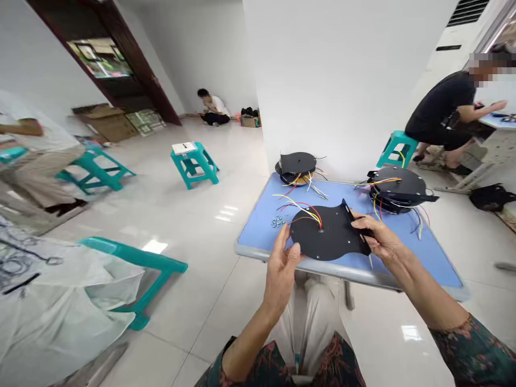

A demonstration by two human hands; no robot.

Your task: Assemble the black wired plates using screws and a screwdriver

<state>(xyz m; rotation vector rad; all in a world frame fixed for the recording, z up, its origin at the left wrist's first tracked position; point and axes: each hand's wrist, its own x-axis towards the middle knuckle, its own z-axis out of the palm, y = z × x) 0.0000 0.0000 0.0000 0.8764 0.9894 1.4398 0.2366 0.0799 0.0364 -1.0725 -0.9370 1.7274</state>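
Observation:
Between my two hands is a black metal plate (334,234) with a rounded end, a bent flange on its right side and several coloured wires (310,212) coming out of a hole. My left hand (282,266) grips the rounded left edge, thumb on top. My right hand (377,236) is closed around the flange at the right. The plate is over the front part of a blue-topped table (258,226). Just left of it lies a small heap of screws (277,221).
Stacks of similar black plates with wires stand at the table's back left (298,161) and right (399,185). A white wall (342,80) rises behind. Green stools (195,164) stand around the floor. Other people sit at left, on the floor at the back, and at right (443,102).

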